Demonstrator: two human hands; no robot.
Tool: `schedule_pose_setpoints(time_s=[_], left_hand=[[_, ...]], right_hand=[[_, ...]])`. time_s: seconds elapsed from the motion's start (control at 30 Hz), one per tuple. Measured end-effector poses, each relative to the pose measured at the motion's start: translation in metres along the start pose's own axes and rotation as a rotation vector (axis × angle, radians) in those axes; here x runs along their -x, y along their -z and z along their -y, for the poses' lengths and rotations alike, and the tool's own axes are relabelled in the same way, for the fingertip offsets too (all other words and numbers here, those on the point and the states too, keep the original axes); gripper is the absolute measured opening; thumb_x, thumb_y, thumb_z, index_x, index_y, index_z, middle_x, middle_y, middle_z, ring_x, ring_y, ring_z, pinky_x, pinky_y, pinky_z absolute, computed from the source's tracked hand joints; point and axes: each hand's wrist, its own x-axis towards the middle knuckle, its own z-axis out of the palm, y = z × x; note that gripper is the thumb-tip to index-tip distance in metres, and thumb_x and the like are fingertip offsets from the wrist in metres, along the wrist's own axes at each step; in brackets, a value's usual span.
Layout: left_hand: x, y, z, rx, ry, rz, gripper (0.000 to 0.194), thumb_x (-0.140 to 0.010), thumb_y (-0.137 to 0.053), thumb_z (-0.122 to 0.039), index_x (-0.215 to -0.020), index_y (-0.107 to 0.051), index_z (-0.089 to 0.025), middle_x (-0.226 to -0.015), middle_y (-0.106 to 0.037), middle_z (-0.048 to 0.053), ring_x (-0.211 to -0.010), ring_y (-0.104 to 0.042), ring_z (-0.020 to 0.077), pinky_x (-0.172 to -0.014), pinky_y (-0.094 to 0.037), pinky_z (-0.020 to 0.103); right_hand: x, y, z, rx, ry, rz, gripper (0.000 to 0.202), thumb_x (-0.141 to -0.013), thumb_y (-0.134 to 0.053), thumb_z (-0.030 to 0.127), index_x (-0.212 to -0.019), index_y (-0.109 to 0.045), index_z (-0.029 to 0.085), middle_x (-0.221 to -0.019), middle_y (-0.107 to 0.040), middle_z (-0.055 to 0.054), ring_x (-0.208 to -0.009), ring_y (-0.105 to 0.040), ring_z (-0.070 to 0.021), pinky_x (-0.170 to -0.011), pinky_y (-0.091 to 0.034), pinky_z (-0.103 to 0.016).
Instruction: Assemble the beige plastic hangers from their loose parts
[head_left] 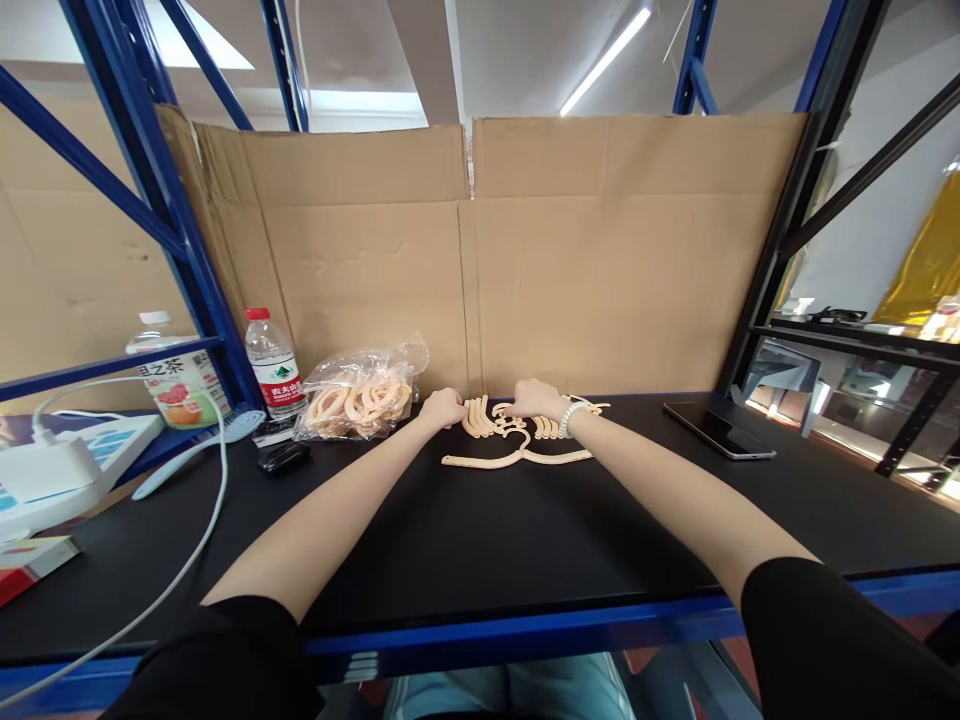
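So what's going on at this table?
A person's bare hands are at some slender, curved, pale pieces on a black tabletop. The left hand is at their left edge; the right hand, below a pale beaded bracelet, is over them. I can't tell what either grip holds. A clear plastic bag of pale rings lies further left.

two hands (442, 408) (537, 399), two bottles (274, 368) (184, 385), one phone (718, 430), one bracelet (573, 414), one bag (401, 358), pale pieces (478, 418) uncountable

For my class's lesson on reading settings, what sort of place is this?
Probably a workstation in a workshop or warehouse, though which is unclear: blue metal rack framing stands around it, tall brown cardboard panels line the back, and slim, curved beige pieces lie side by side.
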Motion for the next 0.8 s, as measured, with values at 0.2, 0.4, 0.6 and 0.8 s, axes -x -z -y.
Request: schedule_pose_setpoints(time_s=[0.2,0.4,0.6,0.8], left_hand=[[-0.002,-0.005,-0.011,-0.028,0.020,0.049,0.030,-0.072,-0.067,-0.022,-0.102,-0.067,-0.015,-0.099,-0.070,0.009,-0.060,-0.068,0.0160,-0.053,-0.054,0.022],[0.000,-0.003,-0.013,-0.060,0.016,0.079,0.028,-0.088,-0.060,-0.031,-0.109,-0.060,-0.011,-0.096,-0.068,0.008,-0.070,-0.066,0.0135,-0.063,-0.056,0.028],[0.000,-0.005,-0.015,-0.131,-0.012,0.069,0.026,-0.090,-0.057,-0.032,-0.107,-0.060,-0.013,-0.100,-0.065,0.007,-0.085,-0.064,0.0171,-0.076,-0.054,0.035],[0.000,-0.005,-0.016,-0.168,-0.018,0.077,0.027,-0.090,-0.058,-0.031,-0.109,-0.059,-0.012,-0.105,-0.062,0.008,-0.092,-0.062,0.0192,-0.080,-0.053,0.038]], right_hand=[[-0.003,-0.005,0.009,-0.008,-0.099,0.017,0.034,-0.066,-0.067,0.019,-0.099,-0.069,0.013,-0.095,-0.069,-0.017,-0.090,-0.066,-0.0280,-0.063,-0.047,-0.027],[-0.012,-0.008,-0.001,-0.087,-0.151,0.004,0.031,-0.067,-0.066,0.020,-0.096,-0.070,0.010,-0.090,-0.070,-0.016,-0.081,-0.068,-0.0229,-0.055,-0.044,-0.022],[-0.013,-0.012,-0.002,-0.112,-0.187,0.014,0.023,-0.065,-0.067,0.021,-0.086,-0.071,0.013,-0.083,-0.070,-0.013,-0.077,-0.067,-0.0218,-0.057,-0.044,-0.023],[-0.017,-0.005,0.009,-0.061,-0.233,0.061,0.027,-0.062,-0.070,0.022,-0.088,-0.069,0.014,-0.074,-0.068,-0.011,-0.077,-0.067,-0.0248,-0.063,-0.045,-0.029]])
